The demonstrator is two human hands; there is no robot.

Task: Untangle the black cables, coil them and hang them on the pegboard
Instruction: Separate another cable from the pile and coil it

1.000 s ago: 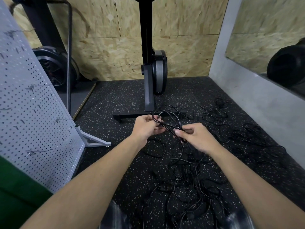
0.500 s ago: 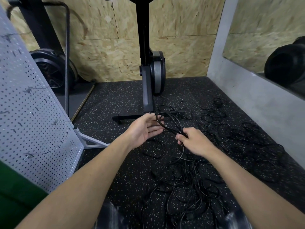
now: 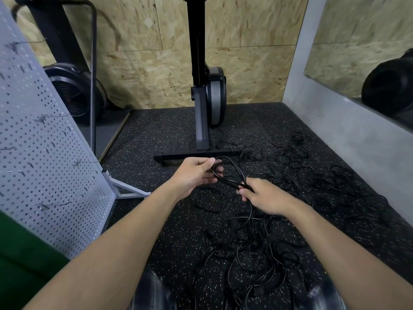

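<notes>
A small coil of black cable [image 3: 230, 173] is stretched between my two hands above the floor. My left hand [image 3: 196, 173] pinches the far loop end between thumb and fingers. My right hand [image 3: 261, 195] grips the near end of the loops, fingers curled round them. From there the cable drops into a tangled pile of black cables [image 3: 257, 249] on the speckled rubber floor. More loose black cables [image 3: 312, 173] lie spread to the right. The grey pegboard [image 3: 44, 153] leans at the left, with several wire hooks sticking out of it.
A black exercise machine stand [image 3: 202, 121] with a floor bar [image 3: 201, 155] is just beyond my hands. A fan-wheel machine [image 3: 73, 95] stands at the back left. A grey concrete wall [image 3: 348, 135] with a mirror runs along the right. The pegboard's foot [image 3: 127, 189] juts onto the floor.
My left hand opened half a second ago and has now closed again on the loop end. My right hand slid slightly lower and nearer along the cable.
</notes>
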